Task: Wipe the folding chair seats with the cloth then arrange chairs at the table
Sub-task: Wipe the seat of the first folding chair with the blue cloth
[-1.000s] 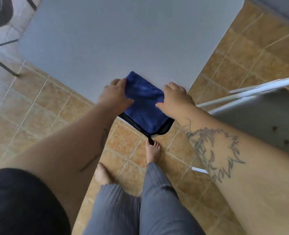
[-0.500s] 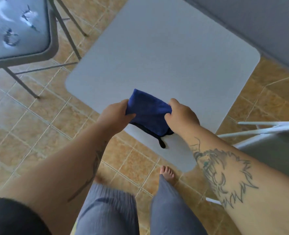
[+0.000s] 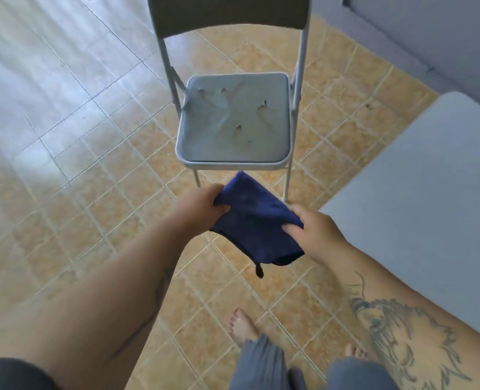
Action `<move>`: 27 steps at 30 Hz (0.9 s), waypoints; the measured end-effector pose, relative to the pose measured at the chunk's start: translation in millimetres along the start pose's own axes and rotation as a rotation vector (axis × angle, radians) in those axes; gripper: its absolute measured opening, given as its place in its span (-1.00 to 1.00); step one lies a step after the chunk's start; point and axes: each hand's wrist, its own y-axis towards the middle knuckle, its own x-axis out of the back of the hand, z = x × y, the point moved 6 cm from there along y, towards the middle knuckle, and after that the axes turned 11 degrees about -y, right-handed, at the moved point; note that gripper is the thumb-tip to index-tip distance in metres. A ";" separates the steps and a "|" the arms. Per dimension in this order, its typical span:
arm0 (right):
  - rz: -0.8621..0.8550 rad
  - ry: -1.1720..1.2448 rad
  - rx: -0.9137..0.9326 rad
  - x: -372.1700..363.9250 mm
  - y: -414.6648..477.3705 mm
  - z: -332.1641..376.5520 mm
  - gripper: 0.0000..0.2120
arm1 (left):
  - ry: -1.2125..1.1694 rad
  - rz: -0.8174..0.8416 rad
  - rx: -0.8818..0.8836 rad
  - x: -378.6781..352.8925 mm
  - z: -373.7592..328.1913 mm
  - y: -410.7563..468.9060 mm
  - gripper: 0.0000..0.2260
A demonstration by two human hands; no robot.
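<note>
A grey folding chair [image 3: 233,119] stands unfolded ahead of me, its padded seat torn in several spots and its dark backrest at the top of the view. I hold a folded dark blue cloth [image 3: 254,220] in the air just in front of the seat's near edge. My left hand [image 3: 202,205] pinches the cloth's left side and my right hand [image 3: 313,230] grips its right side. A small black loop hangs from the cloth's lower edge. The grey table [image 3: 419,198] lies to my right.
Tan tiled floor surrounds the chair, with bright glare on the left. A grey wall runs along the upper right behind the table. My bare feet and grey trousers show at the bottom.
The view has swung left from the table to the chair. Both hands lifted the cloth off the table edge and carried it toward the chair seat.
</note>
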 end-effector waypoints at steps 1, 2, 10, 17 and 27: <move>-0.009 0.000 0.022 6.6 16.0 14.6 -0.94 | -0.027 -0.028 -0.025 15.4 4.6 11.5 -0.79; -0.020 -0.001 0.032 14.8 34.5 25.4 -0.97 | -0.051 -0.056 -0.046 28.2 8.0 25.5 -0.77; -0.241 -0.485 0.076 74.2 245.3 48.3 -0.48 | -0.256 -0.383 0.087 78.3 54.4 195.1 -0.72; -0.042 -0.780 0.277 -3.9 365.2 43.5 -0.25 | -0.221 -0.564 0.297 63.8 163.1 252.6 -0.72; -0.296 -0.764 0.164 -74.8 385.4 41.5 -0.39 | 0.174 -0.456 0.299 21.9 205.9 327.9 -0.52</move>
